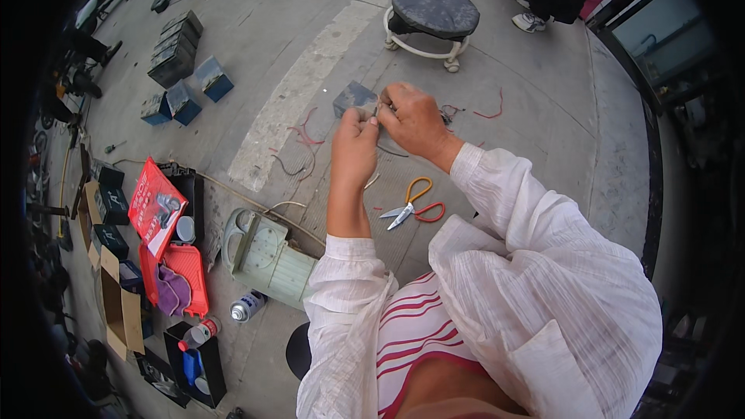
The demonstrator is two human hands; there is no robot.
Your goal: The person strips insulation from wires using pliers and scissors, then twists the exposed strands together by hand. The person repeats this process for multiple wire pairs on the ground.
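In the head view, our left hand point(355, 138) and right hand point(413, 115) are together, fingertips pinched on a small thin piece point(378, 111) we cannot make out. Just beyond, a grey block point(351, 98) sits on the ground point(543, 128); scissors point(408, 209) lie nearer us, red wires point(310, 142) leftward.

A loose white shirt point(559, 287) of thin, crinkled cloth fills the view toward 4 o'clock, its left sleeve point(349, 271) at 6 o'clock ending partway down the forearm and its right sleeve point(512, 186) at 3 o'clock reaching nearer the wrist. Beneath it, toward 5 o'clock, shows a white top point(423, 314) with curved crimson stripes and a crimson-edged neckline point(444, 354).
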